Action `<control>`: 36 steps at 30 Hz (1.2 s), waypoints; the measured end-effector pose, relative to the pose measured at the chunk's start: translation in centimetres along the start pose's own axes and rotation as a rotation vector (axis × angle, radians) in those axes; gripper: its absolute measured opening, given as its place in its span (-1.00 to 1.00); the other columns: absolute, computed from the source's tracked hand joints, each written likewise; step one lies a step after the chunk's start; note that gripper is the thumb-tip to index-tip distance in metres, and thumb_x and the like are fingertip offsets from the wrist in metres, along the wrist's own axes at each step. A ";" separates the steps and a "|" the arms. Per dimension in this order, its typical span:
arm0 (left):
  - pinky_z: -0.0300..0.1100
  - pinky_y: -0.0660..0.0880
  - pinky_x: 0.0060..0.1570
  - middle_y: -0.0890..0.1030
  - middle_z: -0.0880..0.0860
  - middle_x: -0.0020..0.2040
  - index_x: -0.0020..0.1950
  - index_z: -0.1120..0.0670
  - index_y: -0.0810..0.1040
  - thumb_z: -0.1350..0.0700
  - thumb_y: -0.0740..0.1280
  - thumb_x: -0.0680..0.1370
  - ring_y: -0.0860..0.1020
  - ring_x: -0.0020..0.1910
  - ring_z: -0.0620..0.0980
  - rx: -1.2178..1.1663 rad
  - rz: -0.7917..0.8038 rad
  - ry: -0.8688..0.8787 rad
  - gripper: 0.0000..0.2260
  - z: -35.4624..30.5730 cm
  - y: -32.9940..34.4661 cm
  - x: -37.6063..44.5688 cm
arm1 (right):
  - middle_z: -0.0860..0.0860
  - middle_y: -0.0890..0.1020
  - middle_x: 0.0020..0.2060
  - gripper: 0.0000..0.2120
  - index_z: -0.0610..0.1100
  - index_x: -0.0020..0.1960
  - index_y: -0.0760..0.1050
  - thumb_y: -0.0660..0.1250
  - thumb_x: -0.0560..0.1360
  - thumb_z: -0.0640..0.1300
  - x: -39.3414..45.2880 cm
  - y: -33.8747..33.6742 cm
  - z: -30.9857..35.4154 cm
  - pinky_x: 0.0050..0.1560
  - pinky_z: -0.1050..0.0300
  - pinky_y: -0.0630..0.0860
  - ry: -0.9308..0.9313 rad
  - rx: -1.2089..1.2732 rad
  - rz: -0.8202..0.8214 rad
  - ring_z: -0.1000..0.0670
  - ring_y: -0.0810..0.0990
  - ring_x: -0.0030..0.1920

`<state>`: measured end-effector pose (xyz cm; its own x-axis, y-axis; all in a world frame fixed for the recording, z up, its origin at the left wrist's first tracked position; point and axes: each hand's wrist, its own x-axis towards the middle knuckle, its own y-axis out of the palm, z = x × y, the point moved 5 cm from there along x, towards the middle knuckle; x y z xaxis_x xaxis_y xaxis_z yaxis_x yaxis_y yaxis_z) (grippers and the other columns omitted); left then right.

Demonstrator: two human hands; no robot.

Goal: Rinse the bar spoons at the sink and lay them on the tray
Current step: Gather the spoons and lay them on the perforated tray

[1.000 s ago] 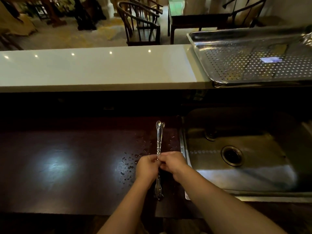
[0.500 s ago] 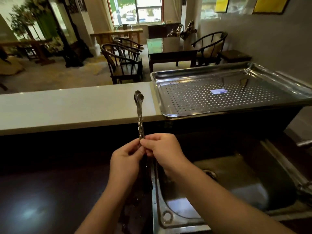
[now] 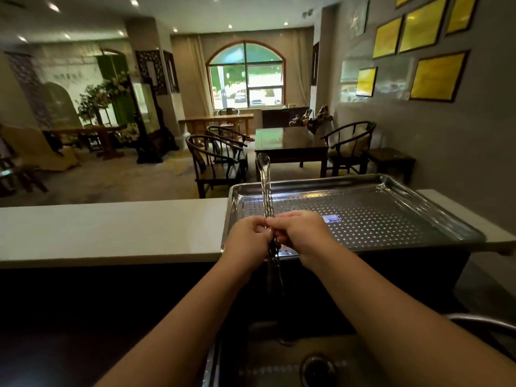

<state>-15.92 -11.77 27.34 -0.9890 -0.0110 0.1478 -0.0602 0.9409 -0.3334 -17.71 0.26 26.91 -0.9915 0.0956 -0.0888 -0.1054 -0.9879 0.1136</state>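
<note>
bar spoons (image 3: 266, 191): polished metal, twisted shafts, glinting. tray (image 3: 418, 216): bright stainless steel, mirror-glossy rim, perforated floor. upper surface (image 3: 111, 227): pale, smooth, stone-like, soft sheen. lower surface (image 3: 69, 331): dark, too dim to judge. sink (image 3: 279, 367): dull brushed steel, matt basin, darker metal drain. chairs (image 3: 215, 163) beyond: dark lacquered wood, glossy.

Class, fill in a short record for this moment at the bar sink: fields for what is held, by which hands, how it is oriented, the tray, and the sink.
held: bar spoons, bunched together
hands: left hand and right hand both grip the twisted stems at mid-length
orientation: upright, bowl end up, lower ends hanging below the hands
tray: perforated steel tray on the white counter, nothing laid on it yet
sink: sink below the forearms, drain visible
</note>
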 end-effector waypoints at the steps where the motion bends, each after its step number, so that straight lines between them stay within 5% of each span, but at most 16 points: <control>1: -0.27 0.58 -0.34 0.63 0.02 -0.27 -0.12 -0.03 0.60 0.25 0.28 0.56 0.62 -0.33 -0.14 -0.012 0.014 -0.019 -0.81 -0.1 0.7 0.2 | -0.09 0.62 -0.43 -0.91 -0.26 -0.20 0.59 0.49 0.37 -0.35 0.2 -0.6 -0.1 -0.49 0.29 0.49 0.016 0.003 -0.005 0.11 0.53 -0.55; 5: -0.08 0.63 -0.14 0.62 0.06 -0.24 -0.17 -0.01 0.56 0.28 0.27 0.56 0.64 -0.22 -0.03 -0.037 0.067 -0.050 -0.78 -0.3 2.7 0.7 | -0.10 0.61 -0.42 -0.88 -0.34 -0.09 0.60 0.47 0.40 -0.31 0.7 -2.4 -0.8 -0.51 0.30 0.44 0.060 0.009 -0.015 0.11 0.49 -0.53; 11: 0.10 0.60 0.00 0.62 0.22 -0.15 -0.10 0.14 0.57 0.31 0.27 0.56 0.65 -0.10 0.17 -0.143 0.089 -0.096 -0.87 0.4 3.9 1.6 | -0.06 0.58 -0.48 -0.93 -0.33 -0.17 0.62 0.45 0.41 -0.30 2.0 -3.3 -1.7 -0.57 0.32 0.39 0.080 0.051 -0.053 0.12 0.46 -0.57; 16: -0.22 0.58 -0.35 0.61 0.17 -0.23 0.05 0.30 0.54 0.33 0.27 0.56 0.64 -0.37 -0.06 -0.242 0.086 -0.180 -0.89 2.2 3.3 3.0 | 0.00 0.51 -0.58 -0.80 -0.22 -0.39 0.56 0.44 0.40 -0.26 3.7 -3.5 -2.3 -0.55 0.26 0.34 0.087 -0.002 -0.112 0.09 0.38 -0.59; 21: -0.14 0.61 -0.35 0.61 0.19 -0.21 -0.08 0.23 0.51 0.33 0.27 0.56 0.65 -0.37 0.00 -0.308 0.040 -0.278 -0.95 3.7 1.8 5.4 | -0.01 0.51 -0.54 -0.81 -0.21 -0.40 0.56 0.42 0.38 -0.26 5.8 -2.9 -1.7 -0.55 0.21 0.27 0.076 -0.169 -0.135 0.07 0.35 -0.56; 27: -0.13 0.60 -0.37 0.60 0.21 -0.17 0.09 0.28 0.46 0.35 0.25 0.56 0.65 -0.34 0.05 -0.410 0.036 -0.377 -0.89 5.6 1.6 6.9 | -0.11 0.52 -0.41 -0.95 -0.24 -0.29 0.53 0.38 0.31 -0.34 9.4 -1.7 -0.8 -0.39 0.10 0.36 0.021 -0.373 -0.198 -0.03 0.42 -0.39; 31: -0.18 0.58 -0.39 0.61 0.22 -0.12 0.16 0.31 0.45 0.34 0.24 0.57 0.66 -0.31 0.04 -0.472 0.039 -0.412 -0.82 6.7 2.0 7.6 | -0.06 0.52 -0.43 -0.86 -0.22 -0.34 0.52 0.38 0.40 -0.26 11.8 -1.5 -2.2 -0.46 0.22 0.31 0.006 -0.521 -0.261 -0.01 0.43 -0.44; 36: -0.17 0.59 -0.38 0.59 0.23 -0.19 0.05 0.36 0.47 0.36 0.24 0.56 0.64 -0.35 0.03 -0.488 0.041 -0.415 -0.90 7.5 2.5 8.8 | -0.10 0.65 -0.23 -0.76 -0.24 -0.13 0.63 0.38 0.50 -0.05 13.7 -0.4 -3.8 -0.45 0.24 0.30 0.046 -0.780 -0.220 -0.04 0.56 -0.31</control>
<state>-25.78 -12.08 20.82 -0.9652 -0.0102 -0.2614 -0.0499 0.9881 0.1454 -30.96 1.46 21.85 -0.9483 0.3093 -0.0710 -0.1970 -0.7491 -0.6325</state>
